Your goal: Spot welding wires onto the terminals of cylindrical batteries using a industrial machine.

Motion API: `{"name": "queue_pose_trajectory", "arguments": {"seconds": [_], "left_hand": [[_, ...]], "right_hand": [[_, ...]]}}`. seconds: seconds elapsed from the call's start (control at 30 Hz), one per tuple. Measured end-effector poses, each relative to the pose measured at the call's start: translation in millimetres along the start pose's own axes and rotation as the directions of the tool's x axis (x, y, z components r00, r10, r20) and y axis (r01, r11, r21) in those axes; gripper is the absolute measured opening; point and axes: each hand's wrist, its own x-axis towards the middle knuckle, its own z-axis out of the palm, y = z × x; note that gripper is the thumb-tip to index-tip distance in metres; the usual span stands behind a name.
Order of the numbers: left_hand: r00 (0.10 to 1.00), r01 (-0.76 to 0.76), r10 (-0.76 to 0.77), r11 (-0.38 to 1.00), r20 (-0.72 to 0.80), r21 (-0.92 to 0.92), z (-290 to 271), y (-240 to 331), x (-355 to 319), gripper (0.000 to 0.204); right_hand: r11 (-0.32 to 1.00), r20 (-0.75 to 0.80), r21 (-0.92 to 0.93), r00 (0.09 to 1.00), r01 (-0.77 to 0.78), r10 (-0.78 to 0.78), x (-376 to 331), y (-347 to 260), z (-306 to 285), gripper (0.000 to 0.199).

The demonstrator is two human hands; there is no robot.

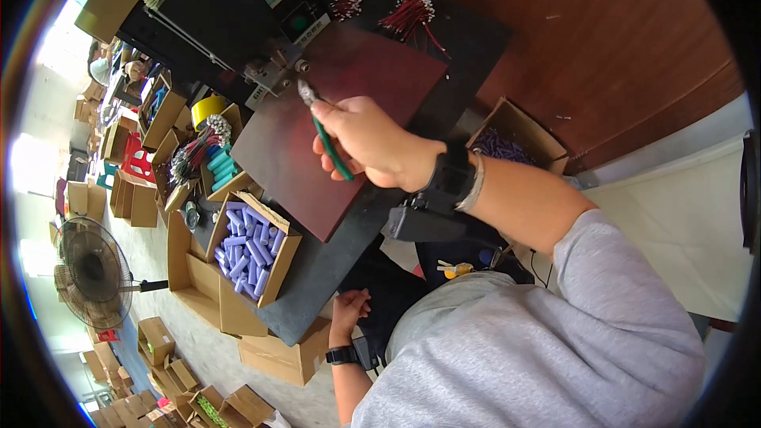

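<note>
My right hand (pixel 369 139) is closed around green-handled pliers (pixel 337 154). The metal jaws point up and left, close to the metal block (pixel 277 75) at the front of a black bench machine (pixel 214 32). Under this hand lies a dark red board (pixel 317 206) on the dark table (pixel 305 289). Low beside the table edge, my left hand (pixel 350 311) rests by my dark-clothed lap. Its fingers are loosely bent and a little apart, and I see nothing in them. Whether the plier jaws grip anything is too small to tell.
A cardboard box of purple cylindrical cells (pixel 252 250) stands at the table's left edge. Bundles of red wires (pixel 411 16) lie at the back. Turquoise cells (pixel 222 166) and yellow tape (pixel 208 111) sit further left. A standing fan (pixel 93 269) and cartons (pixel 277 353) occupy the floor.
</note>
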Motion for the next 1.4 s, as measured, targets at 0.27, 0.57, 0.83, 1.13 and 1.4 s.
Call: {"name": "queue_pose_trajectory", "arguments": {"seconds": [0.27, 0.57, 0.83, 1.13, 1.4], "left_hand": [[1.0, -0.015, 0.016, 0.999, 0.017, -0.038, -3, -7, 3, 0.024], [1.0, 0.002, -0.002, 0.998, 0.014, -0.057, -4, -7, 3, 0.024], [1.0, 0.015, -0.014, 0.996, 0.009, -0.092, -4, -6, 2, 0.023], [0.999, -0.012, 0.008, 0.996, -0.046, -0.087, -1, -14, 4, 0.023], [0.998, -0.033, 0.03, 0.998, -0.059, -0.048, -2, -15, 4, 0.024]], "right_hand": [[0.995, 0.057, -0.016, 0.994, -0.096, 0.097, -29, -18, -26, 0.037], [0.98, 0.413, 0.162, 0.91, -0.115, 0.038, -66, -8, -34, 0.035], [0.983, 0.608, -0.025, 0.777, -0.183, 0.16, -87, -4, -49, 0.041], [0.024, 0.386, -0.915, 0.86, 0.402, 0.332, -107, 40, -74, 0.03], [-0.33, 0.506, -0.848, 0.82, 0.415, -0.268, -105, 1, -53, 0.023]]}}
